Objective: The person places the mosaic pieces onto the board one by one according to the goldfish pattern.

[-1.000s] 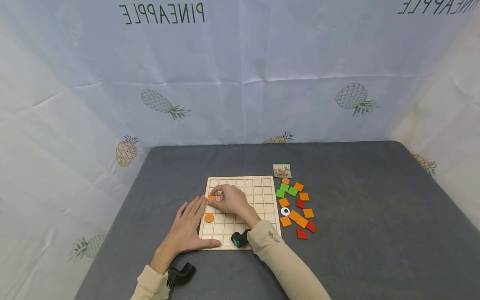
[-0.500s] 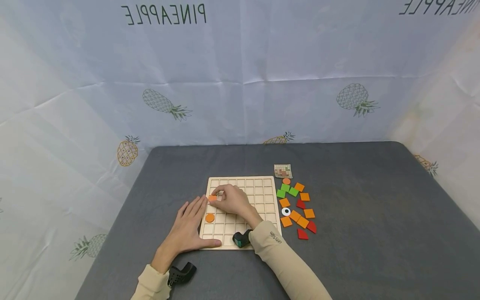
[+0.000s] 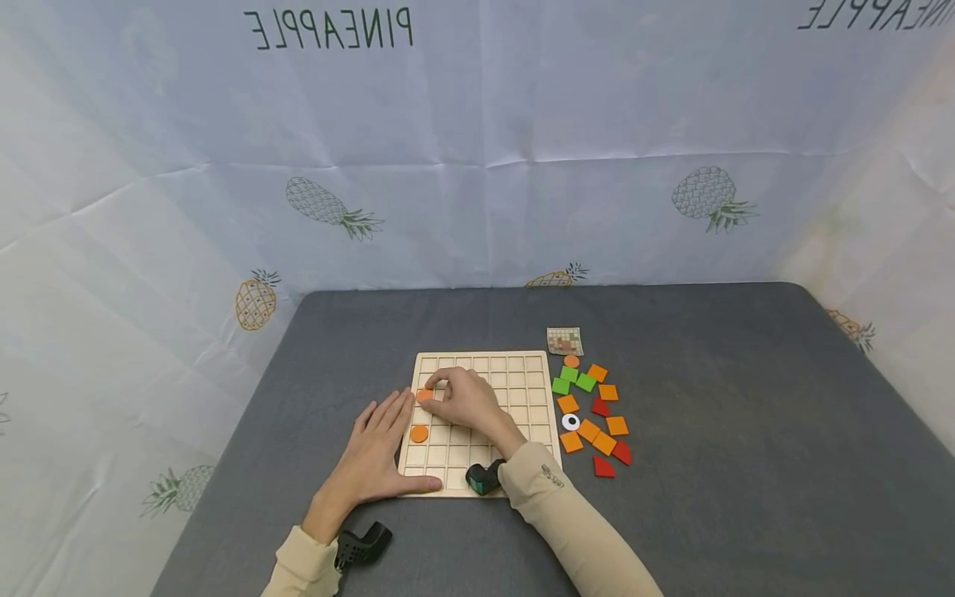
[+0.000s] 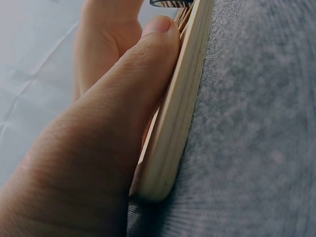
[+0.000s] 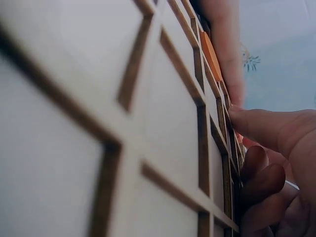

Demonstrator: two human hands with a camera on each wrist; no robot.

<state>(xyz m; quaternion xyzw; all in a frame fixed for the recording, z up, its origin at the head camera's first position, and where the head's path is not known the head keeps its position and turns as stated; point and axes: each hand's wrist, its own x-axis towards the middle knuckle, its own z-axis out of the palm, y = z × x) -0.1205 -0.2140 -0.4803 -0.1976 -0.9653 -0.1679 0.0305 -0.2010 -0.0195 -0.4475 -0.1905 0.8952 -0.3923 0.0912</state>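
In the head view, a pale wooden grid board [image 3: 515,419] lies on the table with my left hand [image 3: 373,452] along its left side. The left fingers are straight, and the thumb rests on the near edge; the left wrist view shows that thumb [image 4: 148,59] against the board's rim. My right hand [image 3: 470,402] reaches over the board and pinches a small orange tile [image 3: 424,395] between thumb and index finger, at a cell in the left column. Its outline is partly hidden by the fingers. An orange disc [image 3: 419,434] sits in a cell nearer me, same column.
Right of the board lie loose orange squares [image 3: 608,392], green squares [image 3: 569,374], red quarter-round pieces [image 3: 604,467], a white ring-shaped piece with a dark centre [image 3: 570,422] and another orange disc [image 3: 571,361]. A small printed pattern card [image 3: 564,341] lies behind them on the grey table [image 3: 709,431].
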